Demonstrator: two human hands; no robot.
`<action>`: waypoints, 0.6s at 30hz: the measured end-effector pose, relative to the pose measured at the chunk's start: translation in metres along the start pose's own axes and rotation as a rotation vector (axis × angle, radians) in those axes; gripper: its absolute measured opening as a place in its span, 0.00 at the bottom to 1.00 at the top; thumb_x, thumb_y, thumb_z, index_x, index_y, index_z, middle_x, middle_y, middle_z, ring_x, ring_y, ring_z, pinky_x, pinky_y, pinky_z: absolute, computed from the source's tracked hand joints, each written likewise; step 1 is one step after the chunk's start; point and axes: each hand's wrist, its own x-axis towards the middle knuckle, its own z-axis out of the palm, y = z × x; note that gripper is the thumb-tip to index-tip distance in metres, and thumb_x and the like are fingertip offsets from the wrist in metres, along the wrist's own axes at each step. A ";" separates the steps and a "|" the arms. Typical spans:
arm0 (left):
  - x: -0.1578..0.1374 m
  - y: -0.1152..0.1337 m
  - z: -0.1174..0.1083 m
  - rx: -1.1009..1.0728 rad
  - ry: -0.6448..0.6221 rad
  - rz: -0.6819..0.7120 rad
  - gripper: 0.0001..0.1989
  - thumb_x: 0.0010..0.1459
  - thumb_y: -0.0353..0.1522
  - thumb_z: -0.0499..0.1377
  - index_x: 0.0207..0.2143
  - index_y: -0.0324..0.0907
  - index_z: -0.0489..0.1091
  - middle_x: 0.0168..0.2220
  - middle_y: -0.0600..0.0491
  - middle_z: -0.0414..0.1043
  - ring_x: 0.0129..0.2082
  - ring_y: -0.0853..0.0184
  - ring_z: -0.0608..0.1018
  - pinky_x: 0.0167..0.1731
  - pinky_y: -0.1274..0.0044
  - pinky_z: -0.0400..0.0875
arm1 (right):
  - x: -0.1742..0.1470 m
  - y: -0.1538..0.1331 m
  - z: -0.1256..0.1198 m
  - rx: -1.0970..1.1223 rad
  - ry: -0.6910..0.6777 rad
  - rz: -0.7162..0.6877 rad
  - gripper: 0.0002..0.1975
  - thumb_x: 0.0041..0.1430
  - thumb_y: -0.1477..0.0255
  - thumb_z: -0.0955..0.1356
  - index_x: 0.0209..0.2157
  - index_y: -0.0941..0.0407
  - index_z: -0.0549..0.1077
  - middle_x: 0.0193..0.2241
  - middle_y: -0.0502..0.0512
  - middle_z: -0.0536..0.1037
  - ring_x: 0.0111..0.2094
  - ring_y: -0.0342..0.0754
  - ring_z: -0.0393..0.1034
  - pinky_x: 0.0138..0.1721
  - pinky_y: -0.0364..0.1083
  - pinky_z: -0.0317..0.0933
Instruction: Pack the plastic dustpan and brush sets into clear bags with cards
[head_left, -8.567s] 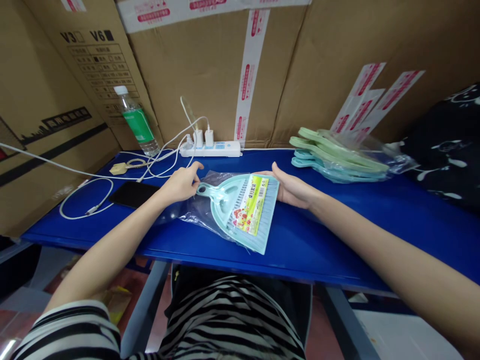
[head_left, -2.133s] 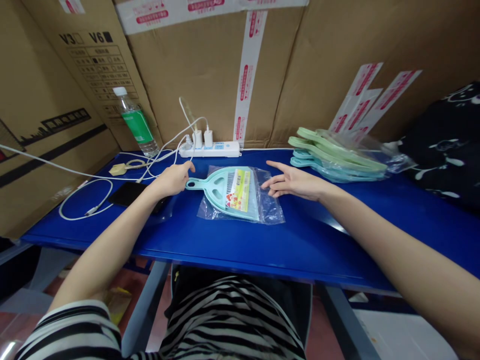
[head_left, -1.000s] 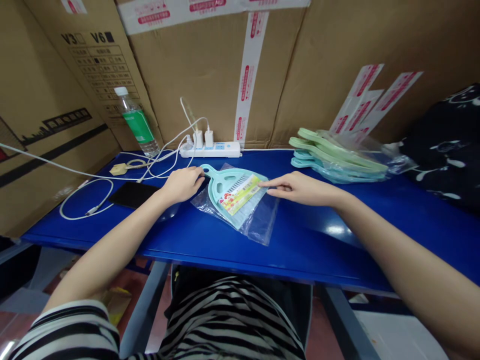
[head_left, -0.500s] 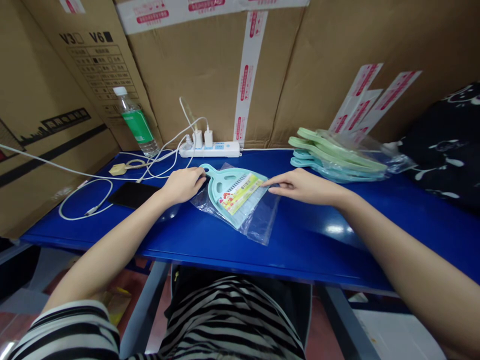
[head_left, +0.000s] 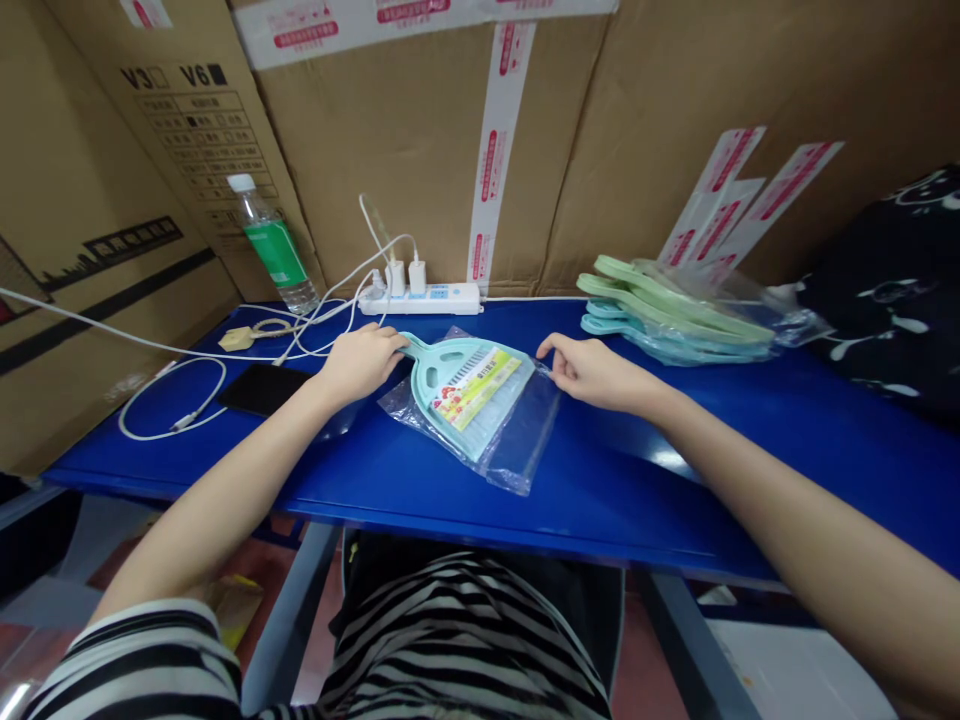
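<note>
A light-blue dustpan and brush set (head_left: 442,372), with a yellow-green label (head_left: 484,385), lies on the table, partly inside a clear plastic bag (head_left: 517,455). My left hand (head_left: 364,362) is closed around the set's handle end, which its fingers partly hide. To the right, my right hand (head_left: 592,370) pinches the edge of the clear bag between thumb and fingers, drawing it out from the dustpan's side. The bag spreads below and to the right of the set.
Green and blue dustpan sets (head_left: 675,310) are stacked at the back right beside a dark patterned bag (head_left: 892,290). A power strip (head_left: 427,298), white cables, a phone (head_left: 264,388) and a bottle (head_left: 276,245) stand left. Cardboard (head_left: 420,150) walls the blue table's (head_left: 600,510) back.
My right hand has moved slightly right from the label's edge and now pinches the bag. My left hand and the dustpan set's handle have shifted slightly left.
</note>
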 end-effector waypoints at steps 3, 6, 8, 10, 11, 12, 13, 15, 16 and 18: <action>-0.001 0.000 -0.001 -0.004 0.011 0.015 0.17 0.65 0.29 0.49 0.50 0.43 0.73 0.50 0.45 0.76 0.51 0.54 0.75 0.45 0.66 0.74 | -0.005 -0.007 -0.007 0.027 -0.069 0.033 0.13 0.47 0.82 0.63 0.35 0.53 0.63 0.20 0.46 0.72 0.25 0.48 0.69 0.30 0.44 0.59; -0.003 0.003 -0.002 -0.039 0.035 0.073 0.18 0.64 0.28 0.48 0.52 0.42 0.72 0.51 0.45 0.74 0.51 0.55 0.75 0.45 0.67 0.74 | -0.014 -0.012 -0.015 0.081 -0.185 0.065 0.16 0.46 0.83 0.64 0.32 0.51 0.57 0.18 0.42 0.70 0.23 0.46 0.69 0.30 0.44 0.59; -0.006 0.005 -0.004 -0.087 0.056 0.117 0.18 0.65 0.29 0.47 0.53 0.41 0.71 0.49 0.44 0.73 0.48 0.57 0.76 0.44 0.68 0.74 | -0.020 -0.012 -0.020 0.145 -0.330 0.064 0.16 0.46 0.83 0.64 0.31 0.50 0.55 0.18 0.42 0.70 0.20 0.44 0.67 0.29 0.44 0.59; -0.008 0.006 -0.006 -0.136 0.076 0.141 0.18 0.66 0.31 0.47 0.52 0.40 0.71 0.46 0.44 0.73 0.43 0.59 0.77 0.41 0.69 0.74 | -0.023 -0.010 -0.025 0.200 -0.463 0.053 0.14 0.47 0.82 0.65 0.30 0.50 0.56 0.19 0.43 0.72 0.19 0.42 0.66 0.28 0.44 0.59; -0.009 0.007 -0.007 -0.159 0.080 0.148 0.18 0.66 0.32 0.47 0.52 0.40 0.71 0.44 0.45 0.73 0.40 0.60 0.78 0.40 0.70 0.74 | -0.024 -0.009 -0.026 0.211 -0.492 0.044 0.12 0.48 0.80 0.65 0.29 0.51 0.58 0.19 0.43 0.73 0.19 0.42 0.66 0.28 0.44 0.59; -0.009 0.007 -0.008 -0.180 0.079 0.157 0.18 0.66 0.33 0.47 0.52 0.41 0.71 0.41 0.46 0.74 0.37 0.61 0.77 0.38 0.71 0.73 | -0.024 -0.007 -0.027 0.214 -0.489 0.028 0.11 0.49 0.78 0.66 0.28 0.51 0.59 0.19 0.44 0.73 0.19 0.42 0.66 0.28 0.44 0.59; -0.010 0.007 -0.008 -0.200 0.075 0.174 0.18 0.66 0.33 0.47 0.51 0.41 0.72 0.38 0.48 0.74 0.36 0.62 0.77 0.36 0.72 0.72 | -0.024 -0.005 -0.028 0.215 -0.458 0.006 0.09 0.50 0.76 0.66 0.28 0.51 0.60 0.20 0.45 0.73 0.20 0.42 0.67 0.28 0.45 0.59; -0.012 0.007 -0.008 -0.247 0.082 0.248 0.17 0.66 0.34 0.48 0.49 0.43 0.73 0.35 0.50 0.73 0.35 0.63 0.76 0.35 0.73 0.71 | -0.022 0.000 -0.027 0.222 -0.368 -0.043 0.06 0.53 0.71 0.66 0.28 0.50 0.61 0.21 0.47 0.72 0.23 0.44 0.68 0.27 0.45 0.60; -0.013 0.008 -0.008 -0.272 0.098 0.305 0.17 0.66 0.35 0.49 0.49 0.43 0.73 0.35 0.50 0.73 0.35 0.64 0.76 0.35 0.74 0.71 | -0.021 0.001 -0.026 0.234 -0.337 -0.062 0.06 0.55 0.69 0.65 0.29 0.50 0.61 0.21 0.48 0.72 0.23 0.45 0.69 0.26 0.45 0.61; -0.016 0.012 -0.008 -0.329 0.126 0.443 0.16 0.66 0.38 0.50 0.48 0.43 0.74 0.37 0.49 0.74 0.37 0.64 0.76 0.37 0.74 0.70 | -0.019 0.002 -0.023 0.265 -0.334 -0.092 0.06 0.56 0.66 0.64 0.31 0.50 0.60 0.22 0.48 0.72 0.24 0.45 0.70 0.26 0.45 0.62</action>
